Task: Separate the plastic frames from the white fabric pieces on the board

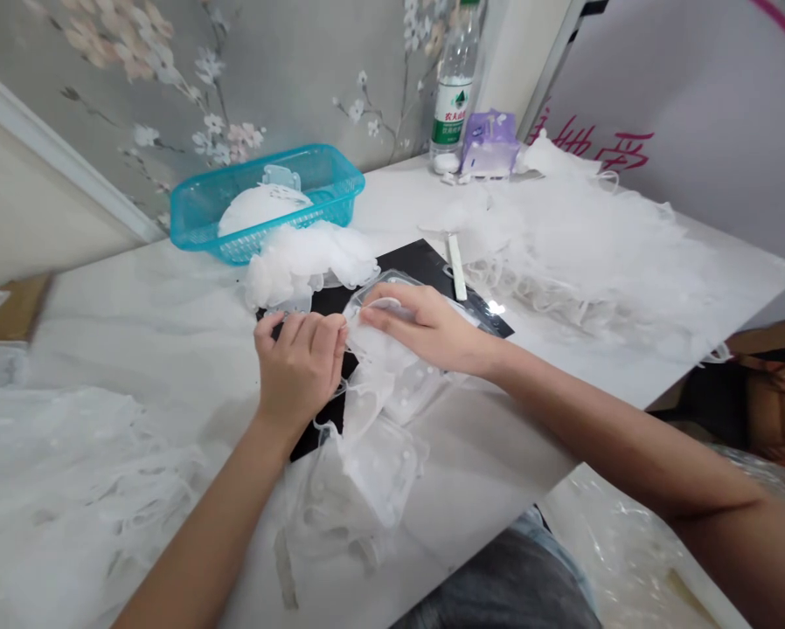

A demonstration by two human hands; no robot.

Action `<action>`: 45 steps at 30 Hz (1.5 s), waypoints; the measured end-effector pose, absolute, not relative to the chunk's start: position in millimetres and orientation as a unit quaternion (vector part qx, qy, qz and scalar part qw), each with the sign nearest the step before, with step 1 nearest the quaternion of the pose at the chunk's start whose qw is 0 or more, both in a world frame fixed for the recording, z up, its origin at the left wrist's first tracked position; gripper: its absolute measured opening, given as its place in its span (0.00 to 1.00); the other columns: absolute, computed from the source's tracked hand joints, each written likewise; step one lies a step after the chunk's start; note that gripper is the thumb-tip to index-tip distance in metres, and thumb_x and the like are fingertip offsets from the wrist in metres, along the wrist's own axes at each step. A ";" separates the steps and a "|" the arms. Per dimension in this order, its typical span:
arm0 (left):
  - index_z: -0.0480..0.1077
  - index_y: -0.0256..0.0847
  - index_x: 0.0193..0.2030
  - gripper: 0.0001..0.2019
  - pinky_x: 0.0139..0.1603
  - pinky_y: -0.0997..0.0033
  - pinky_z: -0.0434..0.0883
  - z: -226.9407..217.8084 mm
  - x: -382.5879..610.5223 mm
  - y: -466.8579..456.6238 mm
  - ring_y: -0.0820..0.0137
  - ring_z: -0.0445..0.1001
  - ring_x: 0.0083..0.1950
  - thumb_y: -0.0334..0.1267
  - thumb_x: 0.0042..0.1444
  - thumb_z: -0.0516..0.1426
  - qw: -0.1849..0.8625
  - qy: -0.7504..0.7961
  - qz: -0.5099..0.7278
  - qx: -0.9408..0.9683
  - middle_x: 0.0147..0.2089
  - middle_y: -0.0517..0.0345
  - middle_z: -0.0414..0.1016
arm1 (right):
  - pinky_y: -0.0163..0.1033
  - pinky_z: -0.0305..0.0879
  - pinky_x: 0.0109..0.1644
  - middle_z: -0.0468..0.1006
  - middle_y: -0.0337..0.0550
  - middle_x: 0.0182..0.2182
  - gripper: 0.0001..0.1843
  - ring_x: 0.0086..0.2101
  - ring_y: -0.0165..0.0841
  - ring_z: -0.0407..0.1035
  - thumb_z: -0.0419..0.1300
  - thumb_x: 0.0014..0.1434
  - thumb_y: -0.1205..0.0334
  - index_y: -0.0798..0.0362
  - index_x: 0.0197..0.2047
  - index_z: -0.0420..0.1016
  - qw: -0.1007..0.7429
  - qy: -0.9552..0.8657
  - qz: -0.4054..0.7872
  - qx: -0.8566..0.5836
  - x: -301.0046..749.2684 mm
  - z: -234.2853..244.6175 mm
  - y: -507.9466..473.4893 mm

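Both hands work at a sheer white fabric piece [371, 393] with dots and a narrow looped trim, which hangs over the table's front side. My left hand [301, 354] is closed in a fist near the fabric's left edge; what its fingers pinch is hidden. My right hand [428, 325] pinches the white fabric between thumb and fingers, with a curled white strip at its fingertips. Under the hands lie a clear plastic sheet [396, 278] and a black board [411, 255]. Beyond them rests a bunched white fluffy roll [310, 258].
A blue basket [199, 236] holding white pieces stands at the back, near a water bottle [453, 109] and a purple packet [490, 140]. White sheer fabric is heaped at right [595, 253] and left [78, 489]. A pale flat stick [456, 266] lies on the board.
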State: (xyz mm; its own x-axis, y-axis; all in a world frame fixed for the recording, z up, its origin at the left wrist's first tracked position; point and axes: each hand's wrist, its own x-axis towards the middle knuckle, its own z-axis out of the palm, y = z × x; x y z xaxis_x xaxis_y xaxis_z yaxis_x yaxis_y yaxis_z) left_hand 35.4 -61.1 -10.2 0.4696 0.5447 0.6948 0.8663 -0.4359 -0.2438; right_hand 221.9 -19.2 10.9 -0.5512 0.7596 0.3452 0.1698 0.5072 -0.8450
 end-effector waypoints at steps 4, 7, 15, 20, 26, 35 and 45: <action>0.62 0.41 0.34 0.07 0.45 0.61 0.56 -13.0 35.2 -61.1 0.64 0.66 0.31 0.30 0.62 0.47 0.253 -0.478 -0.293 -0.788 0.28 0.57 0.72 | 0.34 0.60 0.40 0.73 0.38 0.29 0.10 0.33 0.28 0.65 0.53 0.63 0.58 0.54 0.34 0.69 0.390 -0.770 0.401 -0.306 220.9 9.4 -19.0; 0.62 0.42 0.32 0.09 0.44 0.61 0.56 -14.9 35.7 -61.1 0.65 0.65 0.31 0.30 0.63 0.46 0.219 -0.496 -0.311 -0.780 0.28 0.58 0.71 | 0.34 0.59 0.39 0.73 0.38 0.29 0.10 0.31 0.28 0.64 0.53 0.63 0.58 0.54 0.33 0.69 0.402 -0.756 0.408 -0.316 220.7 8.7 -19.0; 0.62 0.42 0.33 0.10 0.44 0.61 0.55 -15.7 42.7 -61.5 0.65 0.67 0.31 0.31 0.65 0.44 0.196 -0.524 -0.330 -0.760 0.30 0.57 0.73 | 0.35 0.59 0.37 0.71 0.38 0.27 0.12 0.30 0.27 0.63 0.52 0.63 0.58 0.54 0.31 0.69 0.440 -0.720 0.398 -0.360 217.0 8.3 -22.1; 0.63 0.42 0.34 0.11 0.45 0.60 0.57 -19.0 41.4 -58.9 0.66 0.69 0.33 0.34 0.66 0.44 0.110 -0.553 -0.351 -0.748 0.31 0.58 0.73 | 0.34 0.59 0.34 0.69 0.38 0.27 0.11 0.29 0.27 0.61 0.53 0.62 0.57 0.54 0.31 0.68 0.459 -0.688 0.406 -0.387 215.7 5.9 -21.5; 0.61 0.42 0.47 0.15 0.38 0.67 0.68 -11.7 51.1 -67.9 0.68 0.72 0.38 0.48 0.59 0.54 -0.274 -0.620 -0.403 -0.615 0.40 0.55 0.71 | 0.33 0.60 0.24 0.65 0.34 0.24 0.10 0.22 0.26 0.61 0.56 0.60 0.53 0.50 0.35 0.64 0.400 -0.574 0.570 -0.430 219.6 0.6 -11.9; 0.65 0.41 0.43 0.18 0.36 0.69 0.70 -11.0 44.2 -63.6 0.70 0.73 0.34 0.39 0.45 0.61 -0.387 -0.580 -0.349 -0.627 0.44 0.54 0.74 | 0.36 0.67 0.30 0.73 0.37 0.31 0.35 0.30 0.33 0.70 0.71 0.37 0.68 0.50 0.50 0.65 0.193 -0.638 0.586 -0.461 235.2 0.4 -1.0; 0.70 0.40 0.32 0.07 0.29 0.75 0.65 -11.3 43.8 -61.3 0.74 0.67 0.27 0.34 0.42 0.58 -0.314 -0.598 -0.350 -0.649 0.29 0.61 0.73 | 0.34 0.63 0.23 0.76 0.35 0.26 0.19 0.25 0.30 0.69 0.68 0.38 0.74 0.50 0.36 0.74 0.204 -0.736 0.527 -0.373 257.3 14.6 9.7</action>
State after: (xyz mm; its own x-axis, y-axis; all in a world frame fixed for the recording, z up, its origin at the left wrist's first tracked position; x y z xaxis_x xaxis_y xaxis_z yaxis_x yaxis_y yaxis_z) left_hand 43.8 -61.3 -11.3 0.0396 0.9961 0.0788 0.5556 -0.0875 0.8268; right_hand 257.3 9.7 14.6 -0.6384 0.7642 -0.0918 0.3336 0.1672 -0.9278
